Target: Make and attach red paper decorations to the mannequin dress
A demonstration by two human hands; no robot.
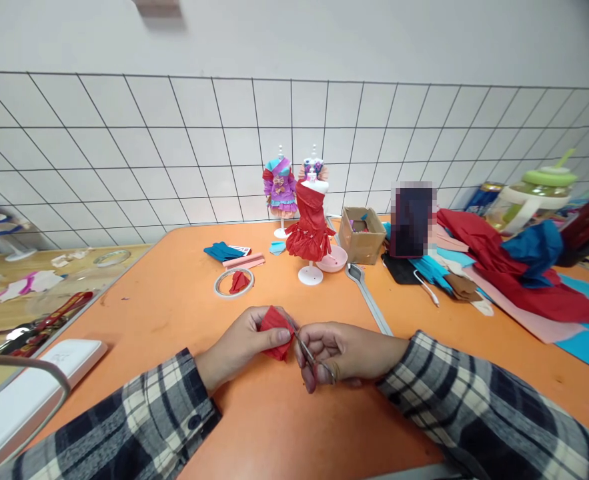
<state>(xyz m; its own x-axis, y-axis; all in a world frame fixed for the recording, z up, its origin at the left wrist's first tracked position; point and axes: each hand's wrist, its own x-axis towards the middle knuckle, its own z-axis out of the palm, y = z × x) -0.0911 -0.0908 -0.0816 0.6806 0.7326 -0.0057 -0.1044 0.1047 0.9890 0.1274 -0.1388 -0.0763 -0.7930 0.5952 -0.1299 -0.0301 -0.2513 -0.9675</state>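
My left hand point(254, 340) pinches a small piece of red crepe paper point(275, 327) between thumb and fingers. Around the handles of a small pair of scissors point(304, 350) my right hand point(337, 350) is closed, and the blade tips meet the right edge of the paper. Both hands are just above the orange table point(174, 320). Behind them a miniature dress form point(310, 273) wears a red crepe paper dress point(311, 220). A roll of tape point(216, 285) lies flat beyond my left hand, with a red scrap point(239, 281) inside its ring.
Two more dressed forms, one with a purple outfit point(280, 190), stand behind. A pink bowl point(333, 259), a cardboard box point(361, 243) and grey tweezers-like strips point(369, 300) lie further right. Red paper point(514, 267) is heaped at right; a white power strip point(39, 400) sits at left.
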